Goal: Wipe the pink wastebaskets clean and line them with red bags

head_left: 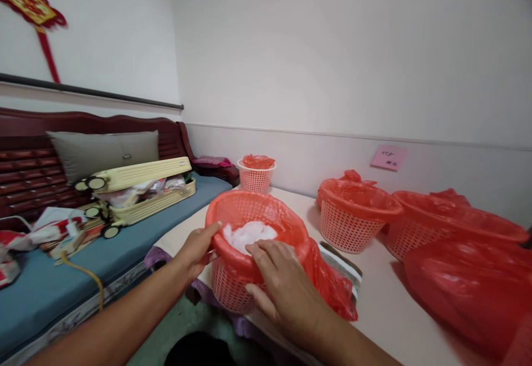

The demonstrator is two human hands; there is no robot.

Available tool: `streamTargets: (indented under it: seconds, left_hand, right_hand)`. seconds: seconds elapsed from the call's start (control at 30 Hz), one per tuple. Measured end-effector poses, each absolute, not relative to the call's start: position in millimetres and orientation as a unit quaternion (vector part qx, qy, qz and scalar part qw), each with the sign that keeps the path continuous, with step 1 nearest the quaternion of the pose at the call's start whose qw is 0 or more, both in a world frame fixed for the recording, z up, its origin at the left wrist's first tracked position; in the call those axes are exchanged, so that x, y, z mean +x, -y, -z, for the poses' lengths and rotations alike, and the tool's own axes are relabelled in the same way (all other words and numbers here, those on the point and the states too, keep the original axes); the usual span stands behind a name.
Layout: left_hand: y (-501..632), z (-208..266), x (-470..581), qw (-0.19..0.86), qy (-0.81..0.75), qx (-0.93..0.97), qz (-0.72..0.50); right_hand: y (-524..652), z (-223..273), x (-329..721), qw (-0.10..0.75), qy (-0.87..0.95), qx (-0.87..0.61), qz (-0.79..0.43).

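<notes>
A plastic basket (229, 285) with a perforated wall stands at the table's near edge, tilted slightly toward me. A red plastic bag (286, 222) lines it and folds over its rim, with loose film hanging down on the right. Inside lies a soft white bundle (248, 235), its kind unclear. My left hand (198, 251) grips the left rim, thumb on top and fingers curled beneath. Across the near right rim lies my right hand (285, 283), fingers over the edge and thumb against the outer wall. Beside the basket is a flat grey-and-white item (343, 269), partly covered by the red film.
More lined baskets stand on the table (382, 294): a small basket (254, 179) at the back, a medium basket (351, 227) and a large basket (419, 238) on the right. An open yellow suitcase (145, 208) rests on the blue seat at left. A pink note (389, 157) is on the wall.
</notes>
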State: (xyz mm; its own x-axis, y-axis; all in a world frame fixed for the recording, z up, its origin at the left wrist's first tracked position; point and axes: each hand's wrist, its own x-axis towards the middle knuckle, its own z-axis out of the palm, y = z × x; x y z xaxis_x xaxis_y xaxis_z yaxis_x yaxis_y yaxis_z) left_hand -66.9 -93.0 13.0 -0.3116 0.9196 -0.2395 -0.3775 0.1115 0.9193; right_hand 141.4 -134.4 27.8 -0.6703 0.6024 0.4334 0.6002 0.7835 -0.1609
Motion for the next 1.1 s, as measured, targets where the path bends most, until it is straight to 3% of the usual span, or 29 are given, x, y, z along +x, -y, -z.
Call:
streamTargets:
  seconds: [0.2, 0.53, 0.83, 1.1]
  left_hand:
    - [116.1, -19.4, -42.3, 0.523, -0.495, 0.223, -0.657]
    - [117.0, 10.1, -15.9, 0.519, -0.457, 0.142, -0.709]
    - [127.0, 35.6, 29.9, 0.601, -0.399, 0.132, -0.68]
    - [118.0, 50.4, -17.9, 0.569, -0.374, 0.118, -0.722]
  right_hand:
    - [111.8, -8.1, 137.5, 0.155, 0.925, -0.344, 0.042]
    - [64.6, -23.1, 152.1, 0.118, 0.918, -0.357, 0.126]
    - [23.4, 1.8, 223.4, 0.16, 0.889, -0.403, 0.145]
    - [26.1, 21.0, 240.1, 0.208, 0.875, -0.4, 0.176]
